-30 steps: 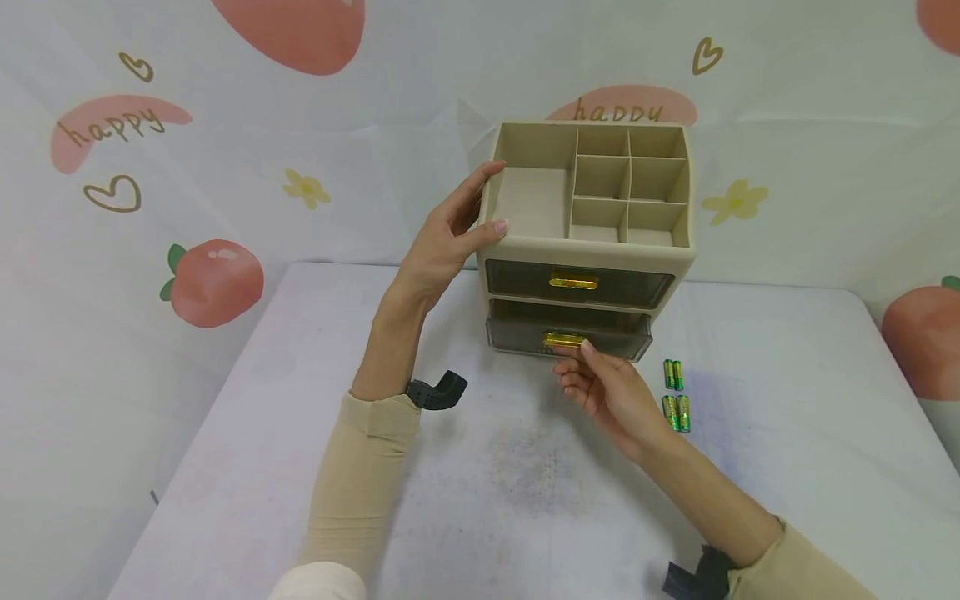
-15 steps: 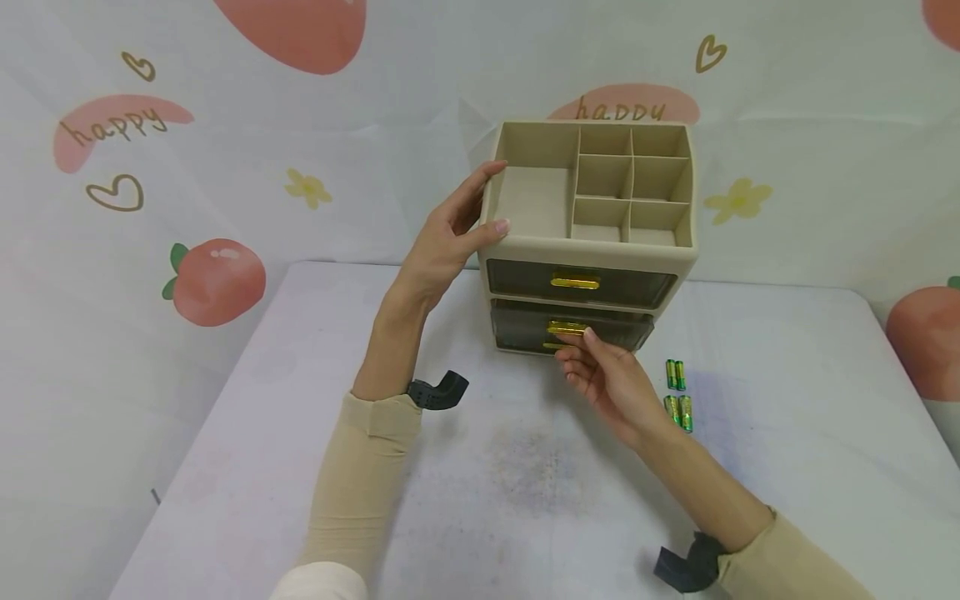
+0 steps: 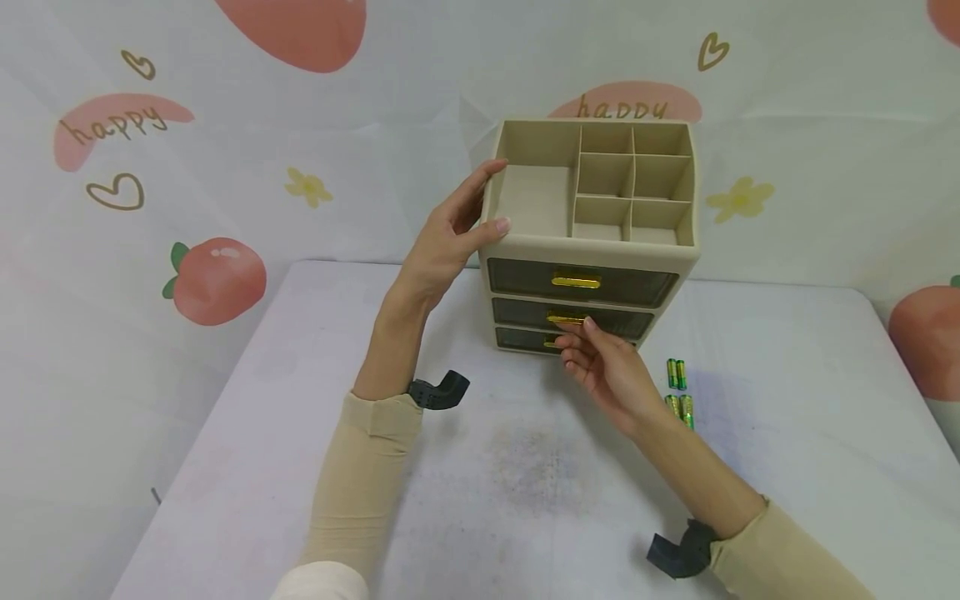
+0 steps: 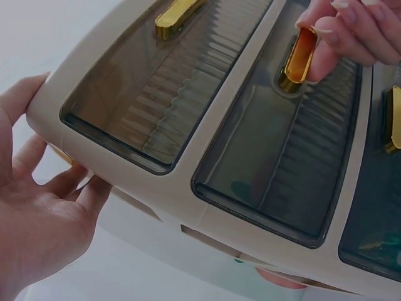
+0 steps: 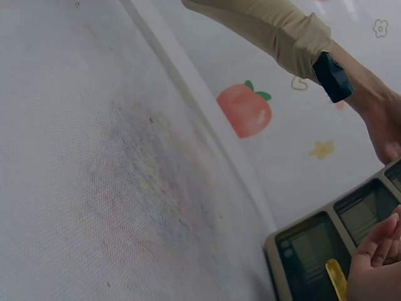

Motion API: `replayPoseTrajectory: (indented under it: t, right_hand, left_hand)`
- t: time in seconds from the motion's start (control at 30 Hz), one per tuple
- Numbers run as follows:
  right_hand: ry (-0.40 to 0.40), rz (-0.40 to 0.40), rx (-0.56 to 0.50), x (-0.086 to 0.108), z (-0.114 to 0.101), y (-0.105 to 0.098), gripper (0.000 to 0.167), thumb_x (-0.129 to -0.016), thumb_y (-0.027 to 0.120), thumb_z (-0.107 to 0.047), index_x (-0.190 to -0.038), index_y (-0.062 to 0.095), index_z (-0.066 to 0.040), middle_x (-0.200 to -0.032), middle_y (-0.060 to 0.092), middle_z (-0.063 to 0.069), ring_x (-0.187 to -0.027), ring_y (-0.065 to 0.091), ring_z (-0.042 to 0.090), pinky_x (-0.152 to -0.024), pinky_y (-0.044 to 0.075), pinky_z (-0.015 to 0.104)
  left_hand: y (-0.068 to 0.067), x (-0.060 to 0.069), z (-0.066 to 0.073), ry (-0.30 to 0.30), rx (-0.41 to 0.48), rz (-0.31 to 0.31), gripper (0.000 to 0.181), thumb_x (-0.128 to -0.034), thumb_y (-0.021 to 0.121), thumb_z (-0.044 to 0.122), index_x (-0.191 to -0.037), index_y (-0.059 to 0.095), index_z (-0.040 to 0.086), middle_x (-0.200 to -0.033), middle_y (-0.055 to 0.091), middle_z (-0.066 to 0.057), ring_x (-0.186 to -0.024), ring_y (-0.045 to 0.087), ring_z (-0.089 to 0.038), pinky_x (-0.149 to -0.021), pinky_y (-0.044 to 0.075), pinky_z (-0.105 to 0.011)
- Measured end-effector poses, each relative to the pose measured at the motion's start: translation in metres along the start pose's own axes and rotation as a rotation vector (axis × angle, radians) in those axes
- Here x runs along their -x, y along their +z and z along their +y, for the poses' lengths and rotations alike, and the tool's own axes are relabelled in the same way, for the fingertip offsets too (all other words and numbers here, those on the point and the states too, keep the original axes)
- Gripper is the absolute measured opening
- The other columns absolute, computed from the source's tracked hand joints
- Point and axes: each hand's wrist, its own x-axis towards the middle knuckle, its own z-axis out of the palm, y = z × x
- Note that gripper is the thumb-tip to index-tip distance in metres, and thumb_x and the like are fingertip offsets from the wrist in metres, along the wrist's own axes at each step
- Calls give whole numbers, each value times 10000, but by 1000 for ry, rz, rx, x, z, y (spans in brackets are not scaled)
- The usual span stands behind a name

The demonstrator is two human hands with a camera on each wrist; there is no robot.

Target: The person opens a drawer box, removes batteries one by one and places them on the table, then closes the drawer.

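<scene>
A beige desktop drawer organizer (image 3: 592, 250) stands at the back of the table, with open compartments on top and three dark see-through drawers below. My left hand (image 3: 444, 242) grips its upper left side, the thumb over the top edge and the fingers along the side wall. At the front, my right hand (image 3: 611, 379) pinches the gold handle (image 4: 299, 59) of the middle drawer (image 4: 276, 138). That drawer sits flush with the frame. The top drawer (image 3: 517, 279) and the bottom drawer (image 3: 517, 337) are also closed. My right fingers partly cover the bottom drawer's handle (image 3: 551, 342).
Several green-and-gold batteries lie in two groups to the right of the organizer: smaller batteries (image 3: 677, 374) behind, larger batteries (image 3: 679, 408) nearer. The white table (image 3: 480, 500) meets a printed cloth backdrop (image 3: 390, 150) just behind the organizer.
The middle drawer has slid from pulled out to flush inside the organizer, pushed back by my right hand on its handle. The bottom drawer's front has come into sight. My left hand stays in place.
</scene>
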Motion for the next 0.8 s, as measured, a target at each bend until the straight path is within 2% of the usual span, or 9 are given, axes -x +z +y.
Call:
replayPoseTrajectory:
  t: [0.33, 0.57, 0.8]
  right_hand:
    - [-18, -6, 13, -1, 0, -1, 412, -1042, 516, -305, -1251, 626, 33, -945, 716, 52, -807, 669, 122, -721, 545, 215]
    - [-28, -5, 69, 0, 3, -5, 448, -1043, 511, -328, -1270, 609, 45, -940, 703, 37, -804, 664, 119, -734, 541, 217]
    - [-5, 43, 134, 4, 10, -12, 324, -1045, 517, -315, -1122, 692, -53, -929, 681, 5, -792, 628, 110, -726, 519, 214]
  left_hand:
    - [0, 0, -1, 16, 7, -7, 642, -948, 629, 63, -1536, 385, 147, -1573, 338, -40, -1397, 377, -198, -1076, 366, -317]
    - [0, 0, -1, 13, 17, -8, 643, -946, 625, 58, -1536, 384, 145, -1576, 332, -65, -1387, 384, -203, -1066, 369, -314]
    - [0, 0, -1, 1, 32, -4, 640, -952, 618, 50, -1538, 380, 145, -1573, 335, -25, -1397, 372, -188, -1065, 368, -305]
